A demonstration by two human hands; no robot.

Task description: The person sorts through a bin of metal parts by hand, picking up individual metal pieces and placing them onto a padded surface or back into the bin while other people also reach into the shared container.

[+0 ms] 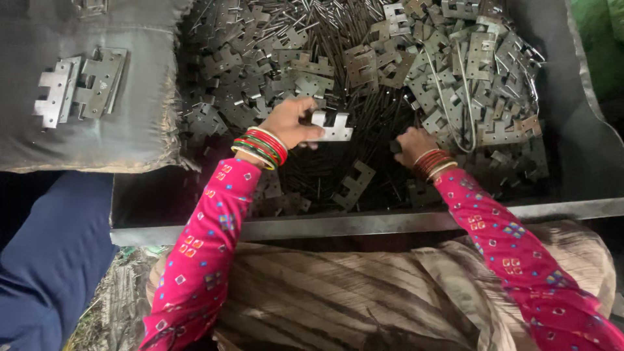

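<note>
One pale, notched metal hinge leaf [333, 127] sits pinched in the left hand [290, 122].

- We saw dim, uneven light, strongest across the upper half of the frame.
- The pale metal plate [331, 126] in the left hand [290, 122] glared nearly white, as did the plates [79, 86] at the upper left.
- Deep shadow swallowed the middle of the bin [364, 224] and the lower left corner.
- Soft blur smeared the right hand [412, 145] and the pink sleeves [201, 260].
</note>
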